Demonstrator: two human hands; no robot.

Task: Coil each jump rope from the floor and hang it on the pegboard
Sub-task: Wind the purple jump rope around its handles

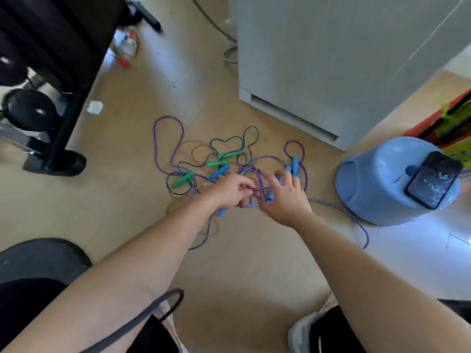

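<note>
2 hands work in a tangle of jump ropes (pixel 216 159) on the floor (pixel 122 200).
Left hand (pixel 229 191) pinches a purple cord (pixel 258 189) with curled fingers; right hand (pixel 284 200) spreads its fingers wide over the striped rope (pixel 339 208), left of a blue stool (pixel 377 184).

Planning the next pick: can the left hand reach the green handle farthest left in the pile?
Probably yes: the green handle lies uncovered near the left hand, though that hand pinches a purple rope.
</note>
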